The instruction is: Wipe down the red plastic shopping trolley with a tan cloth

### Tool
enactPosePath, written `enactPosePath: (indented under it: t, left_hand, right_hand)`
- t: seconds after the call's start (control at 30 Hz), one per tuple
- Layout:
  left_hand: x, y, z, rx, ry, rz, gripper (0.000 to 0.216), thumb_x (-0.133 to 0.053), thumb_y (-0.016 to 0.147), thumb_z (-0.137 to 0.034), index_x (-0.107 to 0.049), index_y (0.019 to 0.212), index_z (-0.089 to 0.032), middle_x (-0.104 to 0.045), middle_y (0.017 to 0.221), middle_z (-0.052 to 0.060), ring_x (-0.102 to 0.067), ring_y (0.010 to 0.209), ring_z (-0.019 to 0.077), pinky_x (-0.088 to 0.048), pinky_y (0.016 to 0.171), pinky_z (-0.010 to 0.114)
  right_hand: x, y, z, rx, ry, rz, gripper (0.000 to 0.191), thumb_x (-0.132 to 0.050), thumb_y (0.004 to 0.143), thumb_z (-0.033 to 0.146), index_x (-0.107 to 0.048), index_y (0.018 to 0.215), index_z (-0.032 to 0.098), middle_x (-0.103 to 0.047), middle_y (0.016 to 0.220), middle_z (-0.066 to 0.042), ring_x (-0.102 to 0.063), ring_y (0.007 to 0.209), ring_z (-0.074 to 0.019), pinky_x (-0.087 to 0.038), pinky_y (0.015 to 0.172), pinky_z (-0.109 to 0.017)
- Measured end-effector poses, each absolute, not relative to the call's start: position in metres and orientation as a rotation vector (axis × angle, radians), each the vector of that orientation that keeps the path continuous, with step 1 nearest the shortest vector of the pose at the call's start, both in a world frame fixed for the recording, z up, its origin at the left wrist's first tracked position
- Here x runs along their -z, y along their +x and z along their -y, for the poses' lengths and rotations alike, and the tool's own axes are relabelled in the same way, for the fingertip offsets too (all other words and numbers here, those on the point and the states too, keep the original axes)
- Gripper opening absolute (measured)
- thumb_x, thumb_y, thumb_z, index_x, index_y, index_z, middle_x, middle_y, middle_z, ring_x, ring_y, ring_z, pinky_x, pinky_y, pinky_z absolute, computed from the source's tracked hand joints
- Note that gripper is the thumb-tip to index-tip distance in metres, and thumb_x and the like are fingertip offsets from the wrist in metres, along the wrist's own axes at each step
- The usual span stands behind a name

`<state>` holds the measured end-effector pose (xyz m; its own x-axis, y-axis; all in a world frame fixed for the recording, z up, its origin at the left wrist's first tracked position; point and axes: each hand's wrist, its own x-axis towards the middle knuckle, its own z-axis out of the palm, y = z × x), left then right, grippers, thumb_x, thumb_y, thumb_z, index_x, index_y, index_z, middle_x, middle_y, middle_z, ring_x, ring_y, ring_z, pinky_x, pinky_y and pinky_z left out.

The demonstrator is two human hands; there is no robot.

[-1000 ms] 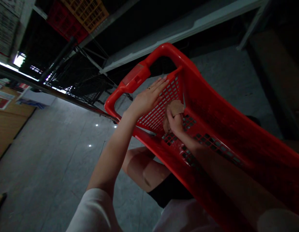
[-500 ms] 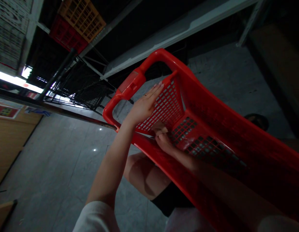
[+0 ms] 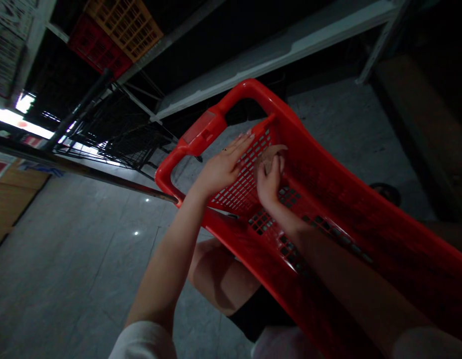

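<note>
A red plastic shopping cart [image 3: 335, 162] with a deep basket lies across the view, its handle [image 3: 205, 130] toward the upper left. My left hand [image 3: 220, 170] rests with fingers stretched out along the top of the gridded end panel [image 3: 236, 192], just inside the handle. Inside the basket, my right hand [image 3: 268, 185] is closed around a crumpled brownish cloth [image 3: 268, 155]. The cloth is close to the upper right of that panel, near the side wall; whether it touches the panel I cannot tell.
A dark pole [image 3: 114, 175] runs up to the cart's handle corner. Orange [image 3: 128, 27] and red crates [image 3: 98, 47] sit on a rack at upper left, above black wire carts [image 3: 122, 132]. A metal shelf [image 3: 249, 75] stands behind. My bent knee [image 3: 212, 269] is beside the basket.
My right hand has moved with the cloth from the bottom of the gridded panel up toward its upper right corner. My left hand stays on the panel's top. The view has shifted slightly.
</note>
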<state>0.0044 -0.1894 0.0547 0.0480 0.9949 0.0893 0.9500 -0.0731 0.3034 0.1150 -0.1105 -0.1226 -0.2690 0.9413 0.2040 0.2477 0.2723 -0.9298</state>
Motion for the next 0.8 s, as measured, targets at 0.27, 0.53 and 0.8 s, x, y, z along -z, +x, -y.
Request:
enactPosePath:
  t: [0.27, 0.53, 0.8]
  left_hand:
    - [-0.054, 0.002, 0.19, -0.453, 2.161, -1.991, 0.076, -0.046, 0.099, -0.02, -0.03, 0.174, -0.024, -0.028, 0.182, 0.006, -0.025, 0.17, 0.0258, -0.022, 0.141, 0.051]
    - [-0.053, 0.005, 0.19, -0.433, 2.152, -2.033, 0.077, -0.05, 0.099, -0.023, -0.03, 0.174, -0.024, -0.028, 0.182, 0.007, -0.026, 0.17, 0.0259, -0.024, 0.141, 0.051]
    - [-0.06, 0.008, 0.19, -0.45, 2.128, -2.015, 0.072, -0.052, 0.104, -0.036, -0.034, 0.172, -0.021, -0.031, 0.18, 0.01, -0.028, 0.169, 0.028, -0.025, 0.14, 0.053]
  right_hand:
    - [0.172, 0.171, 0.135, -0.912, -0.789, 2.385, 0.047, -0.065, 0.086, 0.016, -0.069, 0.132, 0.012, -0.055, 0.155, -0.027, -0.038, 0.155, -0.0449, -0.044, 0.121, -0.067]
    - [0.172, 0.184, 0.086, -0.883, -0.792, 2.321, 0.042, -0.054, 0.079, 0.008, -0.075, 0.114, 0.02, -0.074, 0.121, -0.014, -0.065, 0.121, -0.0324, -0.056, 0.109, -0.056]
    - [0.092, 0.14, 0.076, -0.857, -0.907, 1.79, 0.059, -0.062, 0.09, 0.02, -0.053, 0.147, 0.011, -0.05, 0.154, -0.026, -0.051, 0.144, -0.035, -0.044, 0.125, -0.056]
